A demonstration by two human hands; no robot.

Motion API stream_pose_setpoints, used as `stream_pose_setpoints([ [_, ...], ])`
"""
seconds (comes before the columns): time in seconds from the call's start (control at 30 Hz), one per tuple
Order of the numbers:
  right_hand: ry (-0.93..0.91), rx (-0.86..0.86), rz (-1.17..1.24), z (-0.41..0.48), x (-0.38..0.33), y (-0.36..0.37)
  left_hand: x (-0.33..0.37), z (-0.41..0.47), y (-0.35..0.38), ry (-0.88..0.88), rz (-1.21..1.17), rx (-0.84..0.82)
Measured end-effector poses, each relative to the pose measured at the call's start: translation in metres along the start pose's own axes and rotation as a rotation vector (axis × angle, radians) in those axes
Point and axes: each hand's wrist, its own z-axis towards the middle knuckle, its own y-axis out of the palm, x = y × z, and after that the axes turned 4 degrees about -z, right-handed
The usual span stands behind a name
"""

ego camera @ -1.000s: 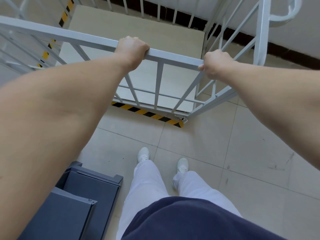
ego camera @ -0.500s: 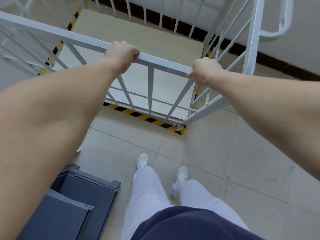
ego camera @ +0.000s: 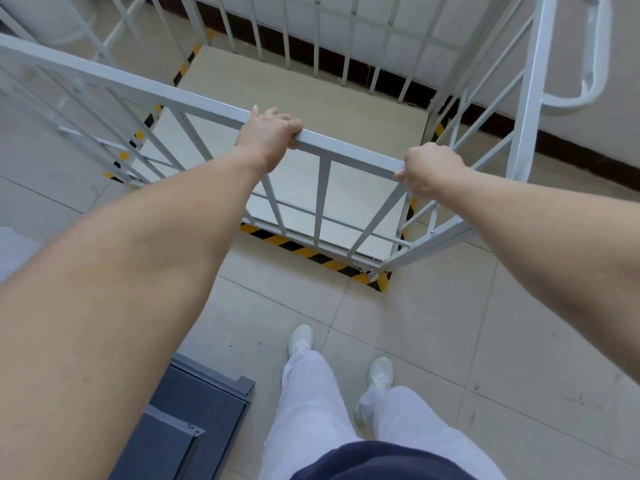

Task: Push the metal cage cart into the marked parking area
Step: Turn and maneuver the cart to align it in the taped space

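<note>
The white metal cage cart [ego camera: 349,150] stands in front of me on the tiled floor, with a beige base board inside its bars. My left hand [ego camera: 268,133] grips the near top rail around its middle. My right hand [ego camera: 429,168] is closed on the same rail at the near right corner. Yellow-and-black striped tape [ego camera: 304,252] marks the parking area on the floor; it shows along the cart's near bottom edge, at the near right corner and along both sides. The cart's far side is close to the wall.
A dark grey metal cabinet [ego camera: 194,420] sits on the floor at lower left, beside my left leg. A wall with a dark skirting [ego camera: 571,150] runs behind the cart. Another white cage frame [ego camera: 79,32] stands at the upper left. Open tiles lie to my right.
The cart has rolled forward toward the wall and I stepped after it. More striped tape now shows around the cart's base. Both hands kept their grip on the rail.
</note>
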Motion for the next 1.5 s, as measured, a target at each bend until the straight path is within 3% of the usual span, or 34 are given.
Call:
stream_pose_setpoints([
  [0.2, -0.012, -0.044, 0.039, 0.016, 0.006, -0.001, -0.018, 0.004, 0.000, -0.258, -0.157, -0.053],
  [0.47, -0.024, -0.045, 0.023, 0.007, 0.001, 0.009, -0.032, -0.003, 0.009, -0.153, -0.238, -0.060],
  [0.9, -0.073, 0.018, 0.031, 0.024, -0.022, -0.003, -0.054, 0.005, -0.013, -0.258, -0.264, -0.060],
  [1.33, -0.075, -0.029, 0.101, 0.024, -0.013, 0.001, -0.006, -0.004, -0.014, -0.277, -0.138, -0.073],
  [1.4, -0.090, -0.034, 0.121, 0.023, -0.006, 0.004, 0.002, -0.009, -0.019, -0.363, -0.224, -0.036],
  [1.5, -0.095, -0.056, 0.117, 0.023, 0.013, 0.005, 0.000, -0.015, -0.022, -0.648, -0.440, 0.052],
])
